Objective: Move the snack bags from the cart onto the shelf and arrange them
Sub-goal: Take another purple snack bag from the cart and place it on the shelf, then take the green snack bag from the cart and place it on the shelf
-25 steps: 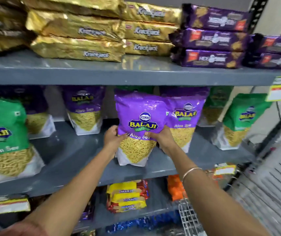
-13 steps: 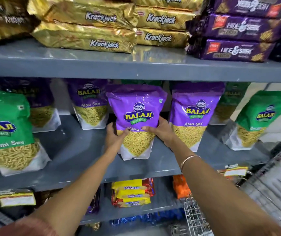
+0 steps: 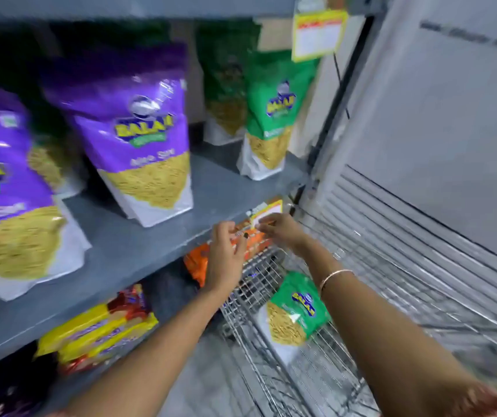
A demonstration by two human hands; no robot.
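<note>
A green snack bag (image 3: 297, 308) lies in the wire cart (image 3: 274, 284) at the lower right, under my right forearm. On the grey shelf (image 3: 139, 245) stand two purple snack bags, one at the left edge (image 3: 3, 188) and one in the middle (image 3: 142, 133), and a green bag (image 3: 271, 115) at the right end. My left hand (image 3: 226, 257) and my right hand (image 3: 280, 228) hover empty, fingers apart, off the shelf's front edge and above the cart's near end. The picture is blurred by motion.
Orange packets (image 3: 199, 263) and yellow-red packets (image 3: 100, 329) lie on the lower shelf. Yellow price tags hang at the shelf edge (image 3: 267, 210) and from the shelf above (image 3: 319, 34). A grey ribbed shutter wall (image 3: 437, 145) closes off the right side, behind the cart.
Both hands have let go of the purple bag, which now stands on the shelf, and have dropped down and right toward the cart. The view has swung right and down.
</note>
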